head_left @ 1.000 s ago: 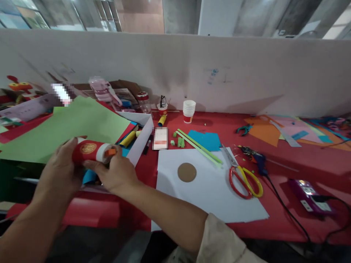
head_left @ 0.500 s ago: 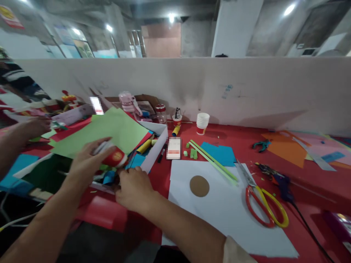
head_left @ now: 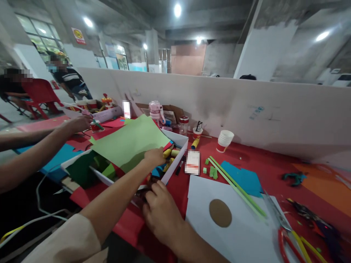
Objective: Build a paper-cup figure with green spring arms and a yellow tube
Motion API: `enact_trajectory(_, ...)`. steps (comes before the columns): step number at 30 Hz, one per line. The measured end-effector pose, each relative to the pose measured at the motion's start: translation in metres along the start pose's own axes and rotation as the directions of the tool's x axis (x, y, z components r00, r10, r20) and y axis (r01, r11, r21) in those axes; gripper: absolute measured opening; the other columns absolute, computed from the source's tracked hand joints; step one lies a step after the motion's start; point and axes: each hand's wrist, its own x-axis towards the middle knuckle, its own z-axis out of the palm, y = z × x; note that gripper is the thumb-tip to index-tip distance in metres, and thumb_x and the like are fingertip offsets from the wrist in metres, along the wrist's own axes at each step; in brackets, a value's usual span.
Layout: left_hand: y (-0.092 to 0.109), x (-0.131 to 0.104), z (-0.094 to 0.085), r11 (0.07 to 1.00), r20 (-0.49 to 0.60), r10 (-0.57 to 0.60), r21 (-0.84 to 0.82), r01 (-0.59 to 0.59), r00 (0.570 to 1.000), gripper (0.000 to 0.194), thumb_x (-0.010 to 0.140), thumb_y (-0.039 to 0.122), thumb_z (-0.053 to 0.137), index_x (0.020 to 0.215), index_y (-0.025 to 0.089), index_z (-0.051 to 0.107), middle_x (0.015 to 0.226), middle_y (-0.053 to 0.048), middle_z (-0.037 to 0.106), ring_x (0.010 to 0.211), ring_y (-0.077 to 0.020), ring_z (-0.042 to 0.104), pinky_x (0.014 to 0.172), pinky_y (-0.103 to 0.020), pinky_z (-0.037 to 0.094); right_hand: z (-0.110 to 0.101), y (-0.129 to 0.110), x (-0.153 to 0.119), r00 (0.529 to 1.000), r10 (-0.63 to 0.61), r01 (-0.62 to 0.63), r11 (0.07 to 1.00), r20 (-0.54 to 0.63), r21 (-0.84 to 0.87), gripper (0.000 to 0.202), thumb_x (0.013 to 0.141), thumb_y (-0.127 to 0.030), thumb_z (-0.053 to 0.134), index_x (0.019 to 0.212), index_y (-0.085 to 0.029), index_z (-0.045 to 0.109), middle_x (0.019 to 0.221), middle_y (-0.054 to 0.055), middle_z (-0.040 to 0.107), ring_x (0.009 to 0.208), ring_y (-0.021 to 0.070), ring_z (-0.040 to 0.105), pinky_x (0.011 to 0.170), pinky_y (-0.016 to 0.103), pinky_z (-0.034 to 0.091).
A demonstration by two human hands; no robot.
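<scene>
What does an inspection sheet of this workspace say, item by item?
Surface: red covered table, small green scraps on it.
Handled things: open white box holding yellow rolls; light-green paper sheet lies across it.
Clutter: large scissors with red and yellow handles; stacked white paper cups.
Hands: left hand over the box, right hand at its near side; grips unclear.
Cables: thin white cable loops at left.
Surroundings: another person's hand at left; pale partition behind.

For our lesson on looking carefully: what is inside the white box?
Inside the white box, yellow pieces and a blue piece show. What lies beneath the pale green sheet and the left hand cannot be seen.
</scene>
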Motion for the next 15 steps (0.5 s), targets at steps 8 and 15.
enact_trajectory(8, -0.013, -0.011, -0.010, 0.997, -0.002, -0.036, -0.072, 0.036, 0.999, 0.045, 0.078, 0.026, 0.057, 0.121, 0.014, 0.064, 0.118, -0.020, 0.069, 0.102, -0.0347, 0.066, 0.078, -0.038, 0.051, -0.041, 0.015, -0.075, 0.997, -0.015, 0.012, 0.999, -0.079, -0.041, 0.026, 0.095, -0.019, 0.051, 0.115, -0.016, 0.067, 0.120, 0.012, 0.067, 0.121, 0.0234, 0.054, 0.109, 0.040, 0.043)
enact_trajectory(15, -0.024, -0.016, -0.011, 0.975, -0.120, 0.007, -0.220, -0.033, 0.993, 0.033, 0.068, 0.019, 0.069, 0.100, 0.009, 0.071, 0.091, -0.017, 0.073, 0.096, -0.0388, 0.064, 0.084, -0.049, 0.049, -0.099, 0.070, -0.163, 0.888, 0.424, -0.453, 0.874, -0.178, -0.174, 0.030, 0.090, -0.019, 0.056, 0.118, -0.014, 0.066, 0.119, 0.014, 0.067, 0.116, 0.0275, 0.054, 0.104, 0.047, 0.044)
